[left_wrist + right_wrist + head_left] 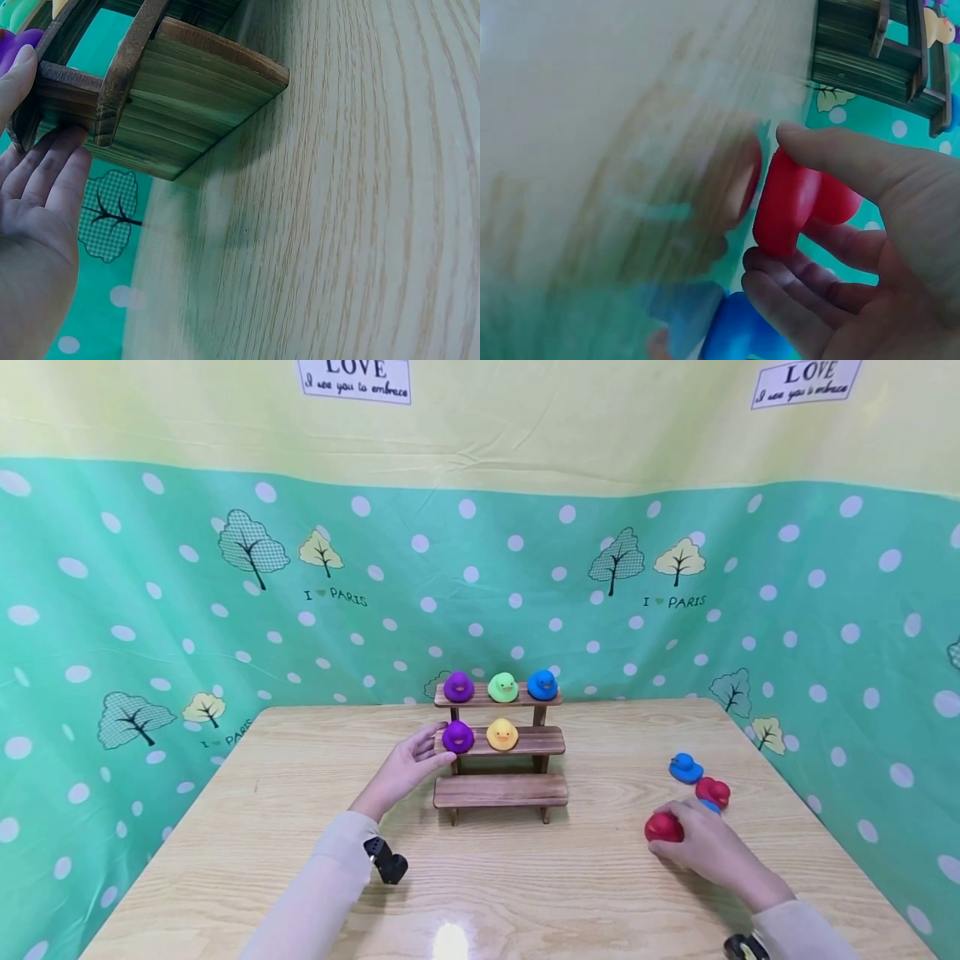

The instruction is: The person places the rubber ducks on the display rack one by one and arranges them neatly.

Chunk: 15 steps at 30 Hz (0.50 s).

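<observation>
My left hand (408, 768) is at the left end of the middle step of a small wooden tiered stand (501, 789). Its fingers extend beside the step's end, and in the left wrist view the thumb overlaps the purple rubber duck (19, 49) there. That purple duck (458, 737) sits beside a yellow duck (502, 735). Over on the right, my right hand (701, 843) pinches a red rubber duck (664, 828) between thumb and fingers, low over the table. Close behind this hand lies another red duck (712, 792), with a partly hidden blue duck (739, 330) by the fingers.
Purple (459, 687), green (503, 687) and blue ducks (543, 685) line the top step. The bottom step (501, 791) is bare wood. Another blue duck (686, 768) lies on the table (585, 877) at right. A dotted curtain (517, 568) hangs behind.
</observation>
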Each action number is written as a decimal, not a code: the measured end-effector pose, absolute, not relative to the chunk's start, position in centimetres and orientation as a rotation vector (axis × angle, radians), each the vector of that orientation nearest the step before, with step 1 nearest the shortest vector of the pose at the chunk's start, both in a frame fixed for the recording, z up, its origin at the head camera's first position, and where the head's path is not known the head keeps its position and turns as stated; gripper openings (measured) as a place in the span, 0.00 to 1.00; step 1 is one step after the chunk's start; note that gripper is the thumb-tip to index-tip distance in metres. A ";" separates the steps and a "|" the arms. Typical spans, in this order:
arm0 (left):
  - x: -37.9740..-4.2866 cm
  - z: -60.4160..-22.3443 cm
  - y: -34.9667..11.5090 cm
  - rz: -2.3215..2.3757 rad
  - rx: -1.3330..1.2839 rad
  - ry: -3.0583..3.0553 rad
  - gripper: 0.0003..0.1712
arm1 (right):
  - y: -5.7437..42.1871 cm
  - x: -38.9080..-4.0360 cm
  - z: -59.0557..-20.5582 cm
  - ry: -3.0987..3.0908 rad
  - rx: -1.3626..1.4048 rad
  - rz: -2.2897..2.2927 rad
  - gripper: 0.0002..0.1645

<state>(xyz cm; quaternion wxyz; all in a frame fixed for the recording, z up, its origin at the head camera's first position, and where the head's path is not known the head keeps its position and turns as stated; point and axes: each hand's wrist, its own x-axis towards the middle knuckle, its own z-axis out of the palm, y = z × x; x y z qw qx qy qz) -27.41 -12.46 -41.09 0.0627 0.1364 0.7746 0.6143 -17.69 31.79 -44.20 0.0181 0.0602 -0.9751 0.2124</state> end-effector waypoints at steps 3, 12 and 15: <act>-27.4 -41.1 -12.5 1.856 0.409 2.342 0.43 | 31.8 -17.8 -44.1 -3.003 0.231 0.649 0.32; -27.5 -41.2 -12.4 1.857 0.402 2.341 0.43 | 31.3 -18.2 -43.6 -2.959 0.279 0.660 0.29; -27.4 -41.1 -12.4 1.860 0.400 2.342 0.43 | 31.1 -18.3 -43.3 -2.941 0.298 0.667 0.28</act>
